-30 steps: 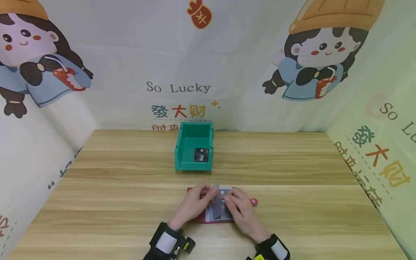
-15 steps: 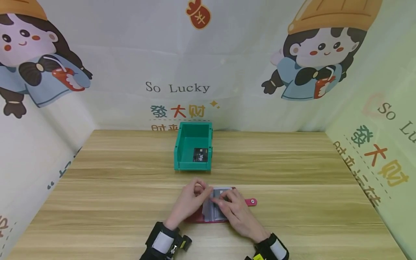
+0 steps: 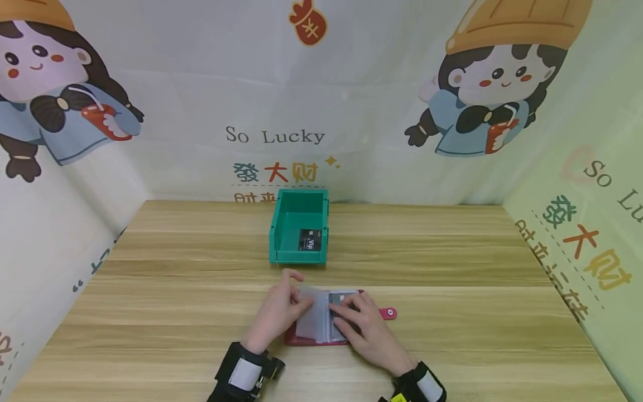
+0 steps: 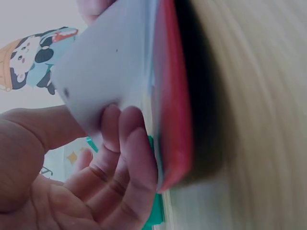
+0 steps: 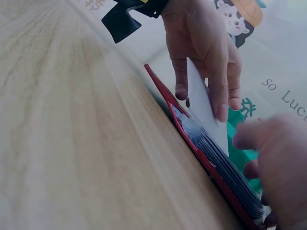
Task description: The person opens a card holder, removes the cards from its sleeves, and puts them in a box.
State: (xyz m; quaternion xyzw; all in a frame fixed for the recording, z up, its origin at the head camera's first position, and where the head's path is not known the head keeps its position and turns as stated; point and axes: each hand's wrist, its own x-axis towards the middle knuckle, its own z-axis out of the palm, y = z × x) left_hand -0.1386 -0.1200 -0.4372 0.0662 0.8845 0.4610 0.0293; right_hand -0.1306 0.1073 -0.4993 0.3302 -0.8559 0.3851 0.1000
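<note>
"Which step is this?"

"Page-turning, I'd judge. The red wallet (image 3: 291, 338) lies open on the table (image 3: 452, 251); over its left side, the left hand (image 3: 275, 314) pinches a cloudy page (image 3: 312, 319), tilted up."

"And the right hand (image 3: 369, 329)?"

"Over the wallet's right-hand pages (image 3: 340, 297), fingers bent, but I can't tell whether they grip."

"Next?"

"Probably calls for laying that page flat on the wallet's left."

free: surface (image 3: 502, 312) outward of left hand (image 3: 275, 312) and right hand (image 3: 370, 330) | right: pink strap (image 3: 388, 314) juts out | ahead: green bin (image 3: 297, 257) blocks, top open | between hands: raised translucent sleeve (image 3: 313, 316)
</note>
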